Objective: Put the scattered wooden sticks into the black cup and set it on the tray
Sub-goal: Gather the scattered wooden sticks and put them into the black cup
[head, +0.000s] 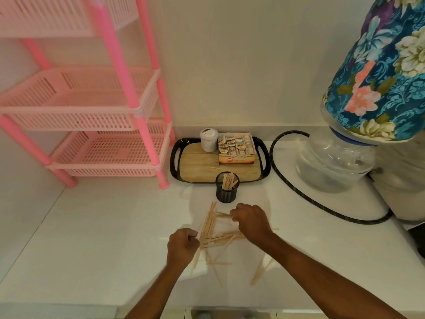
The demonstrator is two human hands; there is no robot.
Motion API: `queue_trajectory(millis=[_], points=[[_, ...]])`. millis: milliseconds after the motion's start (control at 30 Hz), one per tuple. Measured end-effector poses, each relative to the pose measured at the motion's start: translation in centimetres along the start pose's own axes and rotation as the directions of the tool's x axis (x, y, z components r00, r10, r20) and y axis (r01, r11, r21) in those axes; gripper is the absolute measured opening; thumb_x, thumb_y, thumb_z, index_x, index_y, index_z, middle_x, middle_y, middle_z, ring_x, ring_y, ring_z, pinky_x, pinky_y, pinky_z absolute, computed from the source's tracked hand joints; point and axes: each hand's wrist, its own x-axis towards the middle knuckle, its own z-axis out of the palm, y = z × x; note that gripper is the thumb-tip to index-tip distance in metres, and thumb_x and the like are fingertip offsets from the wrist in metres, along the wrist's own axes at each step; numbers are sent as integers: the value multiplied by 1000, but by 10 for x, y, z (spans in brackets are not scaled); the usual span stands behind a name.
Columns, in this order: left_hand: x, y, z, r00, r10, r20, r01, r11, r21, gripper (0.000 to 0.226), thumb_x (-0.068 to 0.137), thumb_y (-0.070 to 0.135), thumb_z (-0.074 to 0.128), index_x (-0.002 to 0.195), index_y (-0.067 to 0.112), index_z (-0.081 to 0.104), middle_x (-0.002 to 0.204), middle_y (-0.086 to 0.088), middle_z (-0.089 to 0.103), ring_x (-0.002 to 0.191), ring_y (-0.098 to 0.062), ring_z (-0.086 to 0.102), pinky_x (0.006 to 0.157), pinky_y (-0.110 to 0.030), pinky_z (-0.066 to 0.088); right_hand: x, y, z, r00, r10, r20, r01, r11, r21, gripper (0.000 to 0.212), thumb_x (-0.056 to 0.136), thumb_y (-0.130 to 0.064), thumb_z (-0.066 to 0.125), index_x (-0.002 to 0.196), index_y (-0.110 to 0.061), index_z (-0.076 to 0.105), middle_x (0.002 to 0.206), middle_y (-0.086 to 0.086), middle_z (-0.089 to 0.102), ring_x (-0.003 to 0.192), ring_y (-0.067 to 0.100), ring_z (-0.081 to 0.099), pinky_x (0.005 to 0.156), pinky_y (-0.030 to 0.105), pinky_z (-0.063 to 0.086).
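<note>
A glossy white countertop carries everything. At its left rear stands a pink plastic rack with three slotted basket tiers on round posts; at right sits one clear water bottle under a floral fabric cover, ringed by a black hose. Between them lies one rectangular black tray with a wood-grain floor, bearing one white jar and one cardboard box of sachets. Just in front of the tray stands the round black mesh cup, upright, with several flat wooden sticks already leaning inside. Most sticks lie scattered near the front edge, too many to count, one bundle running front to back, another crosswise. The left hand is curled around stick ends; the right hand pinches other sticks.
</note>
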Motion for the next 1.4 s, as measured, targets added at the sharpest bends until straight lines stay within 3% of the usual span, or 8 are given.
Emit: queue_trajectory(millis=[233, 467, 600, 767, 867, 1067, 1267, 1400], points=[[14, 47, -9, 995, 89, -40, -98, 932, -349, 19, 90, 16, 72, 100, 29, 82, 83, 17, 79, 77, 3, 70, 71, -12, 51, 12, 1, -21, 974, 186, -126, -136, 935, 327, 22, 101, -19, 66, 117, -26, 79, 105, -3, 73, 94, 21, 69, 71, 32, 52], [28, 105, 6, 985, 170, -42, -161, 788, -595, 21, 91, 12, 78, 98, 32, 83, 93, 4, 84, 95, -23, 79, 92, -48, 65, 25, -14, -33, 928, 366, -72, -173, 593, 786, 17, 92, -22, 80, 108, -22, 85, 86, -3, 81, 81, 21, 74, 75, 34, 58], [37, 117, 9, 980, 197, -27, -166, 741, -651, 14, 88, 14, 81, 97, 24, 81, 95, -5, 82, 97, -33, 78, 92, -52, 65, 31, -9, -41, 889, 458, 13, -194, 350, 916, 17, 89, -23, 84, 106, -21, 85, 88, 2, 82, 94, 28, 78, 88, 43, 64], [50, 134, 3, 973, 230, -36, -188, 686, -703, 17, 92, 6, 78, 109, 10, 78, 100, -28, 74, 98, -49, 75, 89, -61, 65, 39, -2, -54, 894, 448, 23, -123, 195, 973, 19, 89, -16, 82, 108, -17, 85, 95, 6, 83, 100, 32, 79, 93, 50, 64], [58, 149, -3, 970, 236, -59, -207, 673, -710, 17, 93, 2, 76, 107, 12, 78, 100, -27, 75, 91, -36, 76, 92, -63, 63, 50, 0, -66, 896, 443, -19, -73, 191, 979, 21, 91, -13, 80, 110, -20, 84, 95, 0, 84, 99, 26, 79, 92, 45, 65], [78, 179, -21, 955, 270, -122, -276, 662, -697, 16, 96, 0, 72, 107, 10, 78, 100, -22, 78, 101, -45, 75, 92, -63, 63, 83, 4, -87, 856, 508, -96, -2, 189, 982, 35, 91, -3, 79, 126, -6, 76, 119, 6, 79, 118, 24, 73, 105, 46, 59], [95, 195, -25, 952, 270, -146, -293, 662, -689, 14, 97, 2, 71, 107, 10, 77, 99, -21, 78, 104, -44, 74, 93, -61, 64, 107, 5, -92, 812, 553, -187, 23, 290, 957, 35, 91, -5, 80, 125, -9, 76, 111, -4, 80, 105, 10, 75, 102, 37, 60], [102, 193, -21, 953, 265, -145, -290, 672, -681, 13, 96, 4, 72, 101, 14, 77, 96, -18, 79, 102, -43, 74, 93, -60, 64, 114, 8, -82, 810, 542, -226, 34, 341, 939, 33, 91, -6, 79, 123, -12, 77, 92, -31, 76, 94, -11, 73, 93, 26, 61]])
